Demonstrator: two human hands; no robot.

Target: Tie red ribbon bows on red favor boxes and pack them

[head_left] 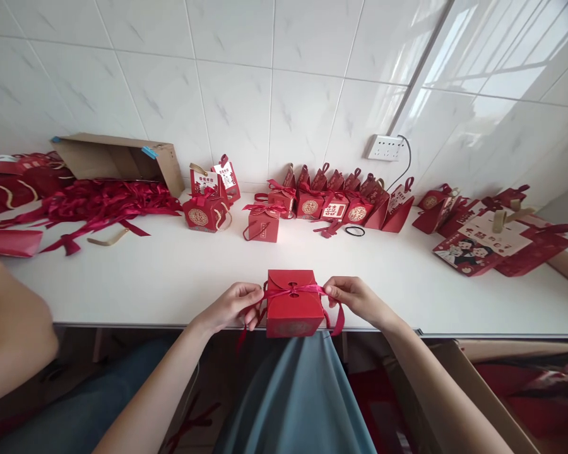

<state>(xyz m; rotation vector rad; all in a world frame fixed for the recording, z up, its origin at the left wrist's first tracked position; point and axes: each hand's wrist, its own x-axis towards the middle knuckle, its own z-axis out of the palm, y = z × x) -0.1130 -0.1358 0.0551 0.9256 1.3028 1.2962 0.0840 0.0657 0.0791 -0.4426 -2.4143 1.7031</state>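
Note:
A red gift box [288,309] with a flap lid sits at the table's front edge, right before me. Across its top runs a dark pink ribbon [305,289], crossed at the centre near a small slot. My left hand [241,304] pinches one end of the ribbon at the box's left side, and a tail hangs below the fingers. On the other side, my right hand [350,295] pinches the opposite end, with a loose tail curling down beside the box. The ribbon looks drawn out straight between both hands.
Finished-looking red boxes [310,205] line the wall. A small red bag-shaped box [264,224] stands ahead. Left lie a pile of ribbons [108,202] and a cardboard box [118,157]. More red boxes [473,249] stand right. Another person's arm [9,321] is at left.

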